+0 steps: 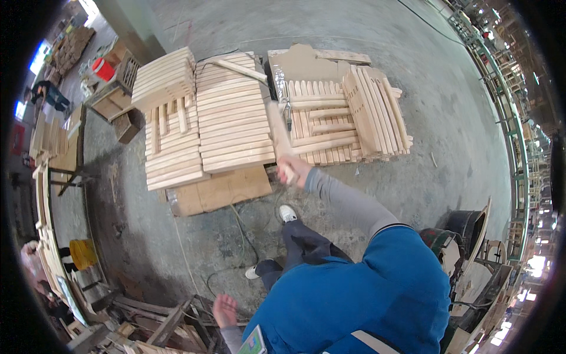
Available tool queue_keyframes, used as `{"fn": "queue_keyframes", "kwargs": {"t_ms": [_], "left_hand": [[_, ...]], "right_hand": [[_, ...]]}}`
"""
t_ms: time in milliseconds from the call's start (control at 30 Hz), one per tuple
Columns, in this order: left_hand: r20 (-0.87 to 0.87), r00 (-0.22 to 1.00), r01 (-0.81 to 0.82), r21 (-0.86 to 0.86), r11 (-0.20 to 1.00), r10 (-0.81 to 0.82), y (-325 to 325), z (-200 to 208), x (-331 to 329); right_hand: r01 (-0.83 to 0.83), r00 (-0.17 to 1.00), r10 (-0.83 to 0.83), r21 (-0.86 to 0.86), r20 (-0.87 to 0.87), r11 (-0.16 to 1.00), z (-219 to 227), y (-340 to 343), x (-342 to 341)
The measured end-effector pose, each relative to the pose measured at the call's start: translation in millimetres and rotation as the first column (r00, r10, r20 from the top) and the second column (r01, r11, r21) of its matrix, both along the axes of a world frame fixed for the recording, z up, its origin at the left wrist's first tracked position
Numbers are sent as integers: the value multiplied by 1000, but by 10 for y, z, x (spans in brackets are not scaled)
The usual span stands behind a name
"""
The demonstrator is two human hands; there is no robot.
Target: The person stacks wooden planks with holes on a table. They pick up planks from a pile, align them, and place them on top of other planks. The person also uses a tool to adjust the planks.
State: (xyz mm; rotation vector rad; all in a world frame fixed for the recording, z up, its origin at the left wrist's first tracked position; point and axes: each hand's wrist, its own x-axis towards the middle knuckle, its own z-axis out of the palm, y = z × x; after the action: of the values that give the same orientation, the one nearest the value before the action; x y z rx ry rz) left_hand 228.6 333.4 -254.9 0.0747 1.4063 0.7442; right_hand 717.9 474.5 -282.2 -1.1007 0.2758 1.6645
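Note:
My right hand [296,170] is closed round the near end of a pale wooden slat [279,131]. The slat points away from me, between two stacks of wood. To its left lies a wide stack of similar slats [234,127], laid side by side. On its right, a lower stack [324,141] has a block of upright slats [377,112] standing on it. My left hand [225,310] hangs low by my side, away from the wood. Its fingers are loosely apart, with nothing in them.
Cardboard [221,192] sticks out under the left stack. Cables [240,227] trail on the concrete floor near my feet. A wooden frame [168,324] stands at lower left, drums [466,227] at right. A pillar [132,26] and a red bucket [103,69] are farther off.

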Motion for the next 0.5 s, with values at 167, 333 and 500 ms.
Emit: {"fn": "queue_keyframes", "kwargs": {"t_ms": [167,333,500], "left_hand": [[-66,978,172,-299,939,-200,-201,-136,515],[-299,924,136,-330,934,-240,-26,-70,720],[-312,923,165,-207,964,-225,188,97,708]], "right_hand": [[385,910,-411,251,59,888,-169,1113,1764],[715,624,-781,380,34,587,-68,2073,2802],[372,849,-502,489,164,789,-137,2358,2475]]}}
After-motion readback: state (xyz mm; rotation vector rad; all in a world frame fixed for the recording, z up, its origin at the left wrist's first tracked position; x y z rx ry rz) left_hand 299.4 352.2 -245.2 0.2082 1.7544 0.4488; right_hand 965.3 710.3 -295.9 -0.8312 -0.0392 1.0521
